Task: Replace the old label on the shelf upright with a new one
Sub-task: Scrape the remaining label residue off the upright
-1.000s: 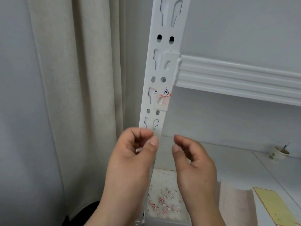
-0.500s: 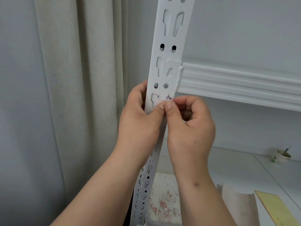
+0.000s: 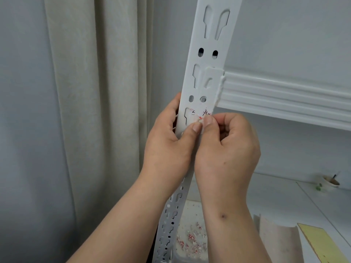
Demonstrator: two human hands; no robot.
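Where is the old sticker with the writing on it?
The torn white paper label with red and black marks sits mid-frame on the white slotted metal upright, just above both thumbs and below the white shelf beam.

White upright (image 3: 209, 44), red-marked label (image 3: 203, 115)

The setting appeared to be a plain indoor storage or utility room; a white slotted steel upright (image 3: 207, 76) of boltless shelving ran up the centre of the frame; a white shelf beam (image 3: 284, 99) crossed the upper right; a beige curtain (image 3: 91, 111) hung at left against a grey wall (image 3: 20, 130); a small cup (image 3: 330, 181) stood on the lower shelf (image 3: 275, 198) at right.
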